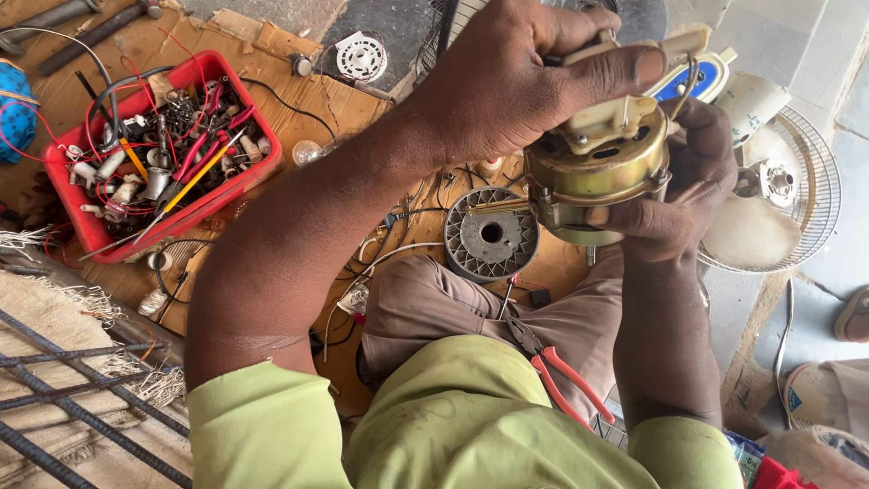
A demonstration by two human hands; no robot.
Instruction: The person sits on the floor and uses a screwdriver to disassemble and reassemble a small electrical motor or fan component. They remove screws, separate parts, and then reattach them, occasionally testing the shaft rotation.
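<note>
Here both hands, left (534,81) and right (674,195), grip a round brass-coloured motor (597,172) with fingers closed; the red tray (77,226) holds wires and screwdrivers.

Motor (597,167) between hands; tray (68,195) far left; pliers (557,367) on lap.

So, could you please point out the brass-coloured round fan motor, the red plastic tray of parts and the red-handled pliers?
brass-coloured round fan motor (593,167), head view, on its metal side.
red plastic tray (243,186), head view, on its right wall.
red-handled pliers (566,376), head view, on one handle.
</note>
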